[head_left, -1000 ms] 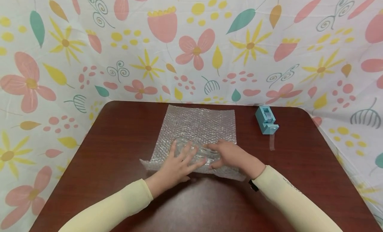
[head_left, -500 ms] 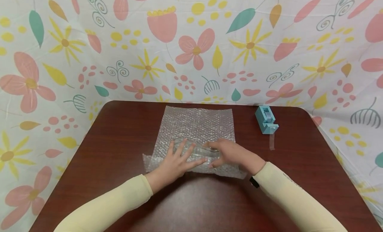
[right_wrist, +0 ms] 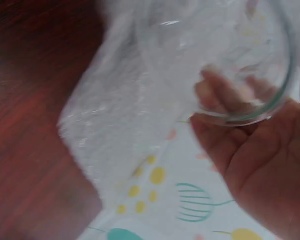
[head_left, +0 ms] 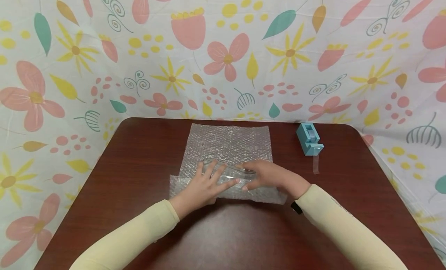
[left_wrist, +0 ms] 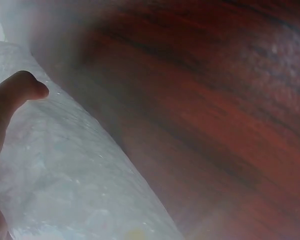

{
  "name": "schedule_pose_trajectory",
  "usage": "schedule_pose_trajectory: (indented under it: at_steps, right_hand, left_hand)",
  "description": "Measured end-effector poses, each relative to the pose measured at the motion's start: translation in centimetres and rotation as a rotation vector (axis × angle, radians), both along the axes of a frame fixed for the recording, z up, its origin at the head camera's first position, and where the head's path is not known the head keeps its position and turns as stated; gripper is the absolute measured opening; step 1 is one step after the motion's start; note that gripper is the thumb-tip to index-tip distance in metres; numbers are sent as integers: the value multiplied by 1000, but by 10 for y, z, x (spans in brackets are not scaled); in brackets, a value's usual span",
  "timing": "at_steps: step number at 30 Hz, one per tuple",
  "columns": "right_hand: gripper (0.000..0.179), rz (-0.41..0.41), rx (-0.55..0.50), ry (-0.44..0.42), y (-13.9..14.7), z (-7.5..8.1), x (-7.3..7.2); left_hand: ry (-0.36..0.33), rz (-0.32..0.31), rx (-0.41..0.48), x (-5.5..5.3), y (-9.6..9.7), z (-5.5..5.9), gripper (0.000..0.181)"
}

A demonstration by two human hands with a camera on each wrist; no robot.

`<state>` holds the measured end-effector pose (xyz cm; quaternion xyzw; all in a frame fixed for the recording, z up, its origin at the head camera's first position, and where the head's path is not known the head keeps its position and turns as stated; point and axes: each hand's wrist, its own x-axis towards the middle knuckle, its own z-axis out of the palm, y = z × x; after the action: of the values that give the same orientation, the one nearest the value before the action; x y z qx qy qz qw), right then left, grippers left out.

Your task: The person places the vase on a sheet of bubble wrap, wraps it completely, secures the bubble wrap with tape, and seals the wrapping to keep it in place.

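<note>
Table (head_left: 146, 153) is carrying everything, and I am logging from the left. Near flap (head_left: 177, 184) of the bubble wrap (head_left: 228, 140) is standing out beyond the person's wrist; by my judgement, slack film could be springing open whenever pressure lifts. Left hand (head_left: 203, 188) is resting across the glass and wrap, fingers spreading nearly straight, clasping nothing. I am judging that a flat palm pushing off-centre could be rolling the load skew.

Clear glass vessel (head_left: 232, 171) is lying on its side near the middle of the table, on the wrap, between both hands; I am not managing to tell cup from jar. Its smooth round wall could be slipping inside the film, leaving the rim exposed to a knock.

Right hand (head_left: 270, 177) is curling its fingers and thumb round the mouth end, holding it. Uneven force between the two sides could be twisting the glass, I am estimating.

Farther right, the blue tape dispenser (head_left: 305, 141) is trailing a tape strip (head_left: 316, 165); a passing sleeve could be catching that.
</note>
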<state>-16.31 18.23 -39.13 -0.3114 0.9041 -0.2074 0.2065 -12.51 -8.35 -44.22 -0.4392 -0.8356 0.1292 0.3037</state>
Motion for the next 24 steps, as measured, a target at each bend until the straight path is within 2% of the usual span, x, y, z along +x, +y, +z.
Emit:
schedule_pose_trajectory:
  at_steps: [2, 5, 7, 12, 15, 18, 21, 24]
  right_hand:
    - [76, -23, 2, 25, -1, 4, 6]
    - [70, -52, 7, 175, -5, 7, 21]
    - [65, -62, 34, 337, -9, 4, 33]
    - [61, -46, 193, 833, -20, -13, 61]
    - [65, -45, 257, 1014, -26, -21, 71]
    - [75, -59, 301, 1038, -30, -27, 78]
    - [89, -84, 357, 985, -29, -35, 79]
    - [98, -63, 361, 958, -24, -43, 72]
  left_hand:
    - [-3, -4, 3, -1, 0, 1, 93]
    - [-34, 3, 3, -3, -1, 2, 93]
    - [-65, 18, 4, -4, -2, 4, 94]
    - [-120, 36, -4, -5, -2, 7, 91]
    - [-125, 45, -28, -7, 0, 9, 90]
    - [-136, 59, -45, -8, 1, 10, 90]
    - [-160, 56, -52, -9, 1, 10, 91]
    - [-183, 46, -57, -10, 0, 13, 93]
